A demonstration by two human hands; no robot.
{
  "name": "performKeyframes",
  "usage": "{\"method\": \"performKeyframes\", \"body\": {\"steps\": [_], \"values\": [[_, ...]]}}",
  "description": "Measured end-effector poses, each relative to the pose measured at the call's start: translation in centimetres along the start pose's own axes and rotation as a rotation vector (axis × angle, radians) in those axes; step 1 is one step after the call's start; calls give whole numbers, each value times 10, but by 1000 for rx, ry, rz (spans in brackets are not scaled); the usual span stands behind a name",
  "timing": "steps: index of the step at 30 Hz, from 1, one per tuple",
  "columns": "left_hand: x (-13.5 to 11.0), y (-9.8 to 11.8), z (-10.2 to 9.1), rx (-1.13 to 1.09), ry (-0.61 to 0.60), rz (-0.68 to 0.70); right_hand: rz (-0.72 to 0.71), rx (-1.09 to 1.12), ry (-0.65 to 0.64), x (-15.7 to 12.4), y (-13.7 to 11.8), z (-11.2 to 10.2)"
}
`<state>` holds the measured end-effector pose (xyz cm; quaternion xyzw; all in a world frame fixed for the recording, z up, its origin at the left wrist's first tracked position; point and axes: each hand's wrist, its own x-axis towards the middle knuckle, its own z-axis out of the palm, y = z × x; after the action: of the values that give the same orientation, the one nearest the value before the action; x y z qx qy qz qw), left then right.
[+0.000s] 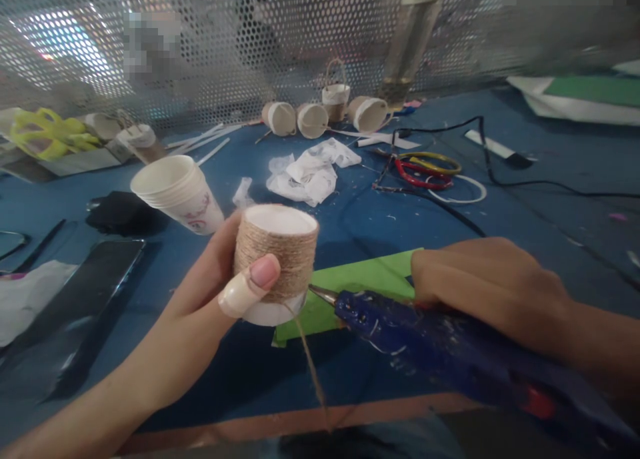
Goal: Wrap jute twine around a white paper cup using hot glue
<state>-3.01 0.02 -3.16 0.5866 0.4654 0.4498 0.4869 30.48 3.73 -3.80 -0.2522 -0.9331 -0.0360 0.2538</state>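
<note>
My left hand (pixel 215 299) grips a paper cup (pixel 277 262) wrapped in jute twine, its thumb bandaged with a pale strip. Twine covers most of the cup's side, and a white band shows bare at the lower end. From there a loose strand of twine (pixel 311 362) hangs toward the table edge. My right hand (pixel 485 292) is wrapped around a blue hot glue gun (pixel 395 332). The metal nozzle points left and is close to the twine near the cup's lower right side; whether it touches, I cannot tell. Green paper (pixel 365 276) lies beneath.
Stacked paper cups (pixel 180 196) tilt behind my left hand, near a phone (pixel 95 292). Crumpled white plastic (pixel 315 172) lies mid-table. Several small twine-trimmed cups (pixel 313 119) line the mesh screen (pixel 210 52). A black cable (pixel 485 139) and red-handled and yellow-handled scissors (pixel 425 172) are at right.
</note>
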Motion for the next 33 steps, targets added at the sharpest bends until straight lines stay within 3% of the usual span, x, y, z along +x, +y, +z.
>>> {"method": "performKeyframes", "body": {"steps": [3,8,16,21,27,33], "values": [[2,1,3,-39,49,-2,-38,20,30,-1,3,3],[2,1,7,23,146,127,57,50,9,-5,7,12],[-8,2,8,163,62,252,85,31,43,-4,6,19],[-6,3,12,165,117,264,114,15,67,-7,4,19],[-7,-2,15,194,122,328,137,25,1,-10,5,19],[-5,-1,15,218,162,334,104,-23,62,-5,4,23]]}}
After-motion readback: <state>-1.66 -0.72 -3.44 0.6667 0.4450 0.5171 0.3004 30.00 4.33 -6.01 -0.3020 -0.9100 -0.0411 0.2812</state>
